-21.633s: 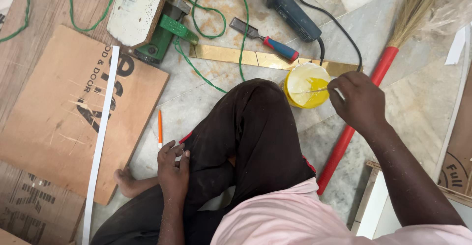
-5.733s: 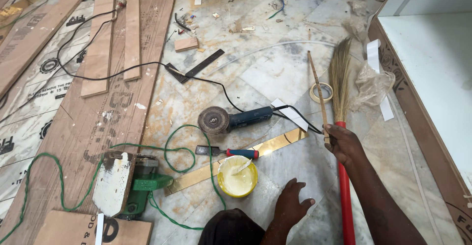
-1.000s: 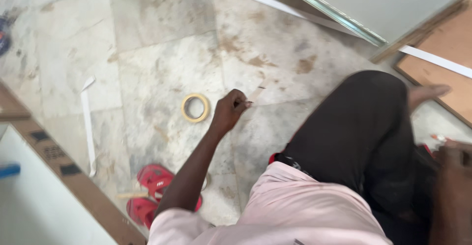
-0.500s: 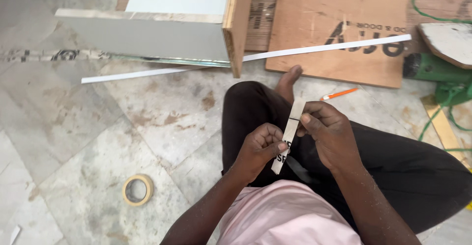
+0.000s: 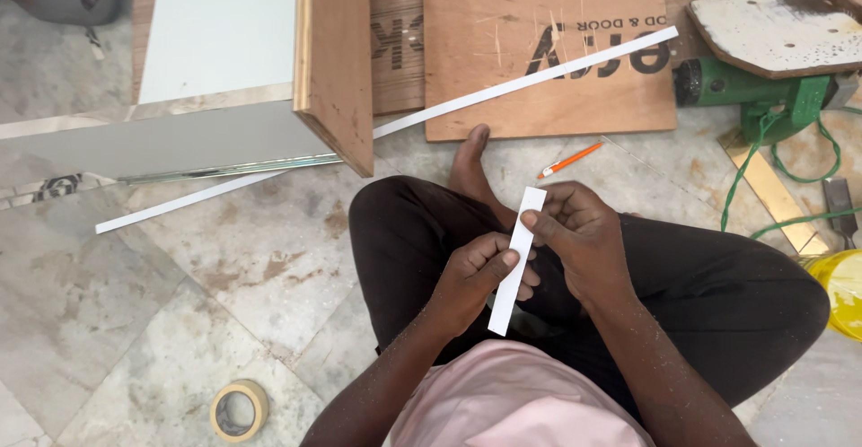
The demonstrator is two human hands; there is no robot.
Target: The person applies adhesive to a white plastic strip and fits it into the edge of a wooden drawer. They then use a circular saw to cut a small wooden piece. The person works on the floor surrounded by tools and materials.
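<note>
I sit cross-legged on a marble floor and hold a short white strip [image 5: 515, 258] upright over my lap. My left hand [image 5: 471, 278] pinches its lower half between thumb and fingers. My right hand [image 5: 579, 241] grips its upper half from the right side. Just past my bare foot [image 5: 470, 162] an orange pencil [image 5: 569, 160] lies on the floor. A long white edge strip [image 5: 503, 90] runs diagonally across the floor and over a plywood sheet [image 5: 548, 48].
A white-faced plywood panel box [image 5: 332, 61] stands ahead on the left. A green power tool [image 5: 763, 88] with green cable lies at right, near a yellow tub [image 5: 840, 290], a brass strip [image 5: 772, 194] and a chisel [image 5: 840, 206]. A tape roll [image 5: 239, 409] lies at lower left.
Since a second ago my view has swung from the tape roll to my lap. Both hands have come together on the short white strip, now held a little lower and steadier.
</note>
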